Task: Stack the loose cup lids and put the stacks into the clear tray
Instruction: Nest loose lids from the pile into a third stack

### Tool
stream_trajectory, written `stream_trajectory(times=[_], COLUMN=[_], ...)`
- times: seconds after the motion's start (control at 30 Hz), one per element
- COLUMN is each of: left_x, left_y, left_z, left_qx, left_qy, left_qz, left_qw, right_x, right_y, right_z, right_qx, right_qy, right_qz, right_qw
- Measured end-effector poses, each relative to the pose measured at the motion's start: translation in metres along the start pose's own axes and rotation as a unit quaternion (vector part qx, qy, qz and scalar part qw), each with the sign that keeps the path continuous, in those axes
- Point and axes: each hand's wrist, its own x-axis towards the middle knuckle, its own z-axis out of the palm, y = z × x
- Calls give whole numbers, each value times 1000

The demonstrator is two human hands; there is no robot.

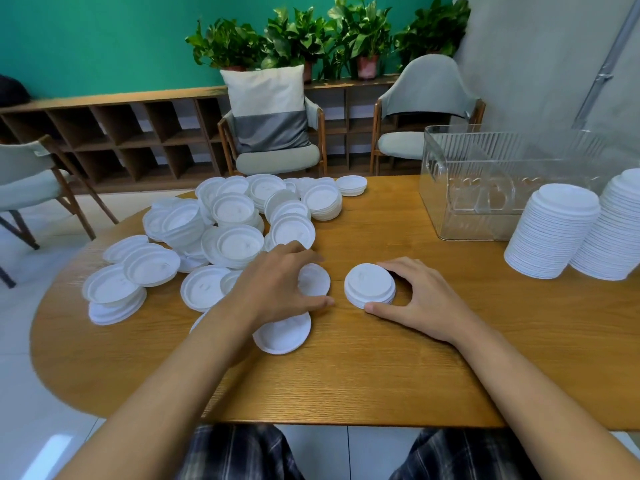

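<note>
A heap of loose white cup lids covers the left half of the wooden table. My left hand lies at the heap's near edge, fingers and thumb closed around a single lid. My right hand cups a short stack of lids at the table's middle, thumb at its front and fingers behind. Another loose lid lies under my left wrist. The clear tray stands at the back right; no lids show inside it.
Two tall stacks of lids stand on the table's right side in front of the tray. Chairs and a low wooden shelf with potted plants stand behind the table. The table's near edge is by my lap.
</note>
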Motion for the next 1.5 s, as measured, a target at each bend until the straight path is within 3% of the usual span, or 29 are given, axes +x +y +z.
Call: stream_trajectory(times=[0.3, 0.6, 0.8, 0.93, 1.13, 1.3, 1.5], left_x=[5, 8, 13, 19, 30, 41, 49], left_y=[-3, -3, -4, -4, 5, 17, 33], left_z=[6, 12, 5, -6, -2, 15, 42], left_qx=[-66, -98, -214, -225, -233, -317, -333], left_qy=[-21, -5, 27, 45, -8, 30, 43], left_qz=[-32, -6, 3, 16, -6, -9, -9], left_qw=[997, 995, 976, 973, 972, 948, 942], right_x=[0, 0, -2, -3, -4, -3, -4], right_y=[0, -3, -8, -5, -6, -8, -6], right_z=[0, -1, -4, -4, -5, -5, -5], right_qx=[-5, -6, -9, 6, 10, 12, 18], right_qy=[-5, -5, -9, -13, -6, -1, -12], right_qz=[7, 9, 17, 33, 16, -3, 33], right_qw=[1000, 1000, 1000, 999, 1000, 1000, 999])
